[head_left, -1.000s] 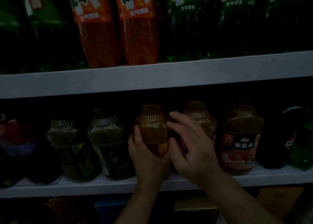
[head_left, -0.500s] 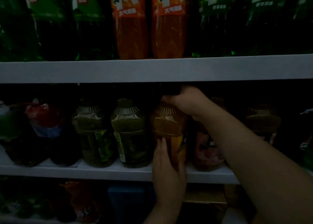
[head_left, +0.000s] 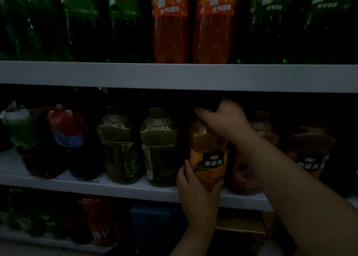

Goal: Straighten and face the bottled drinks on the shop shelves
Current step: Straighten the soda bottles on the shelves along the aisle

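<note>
An orange juice bottle [head_left: 208, 149] stands on the middle shelf [head_left: 135, 186], its dark label facing me. My left hand [head_left: 195, 195] grips its lower part from below. My right hand [head_left: 222, 118] is curled over its dark cap, just under the upper shelf board [head_left: 174, 75]. Two green juice bottles [head_left: 158, 149] stand to its left. More orange-brown juice bottles [head_left: 310, 151] stand to its right, partly hidden by my right forearm.
Tall orange soda bottles [head_left: 170, 23] and green soda bottles [head_left: 271, 23] fill the top shelf. Dark bottles with a red and a white top [head_left: 65, 135] sit at the middle shelf's left. A blue box [head_left: 155, 228] and more bottles stand below. The light is dim.
My right hand has moved from the bottle's side up to its cap. The orange bottle's label has turned to face me. The view has drifted left and closer.
</note>
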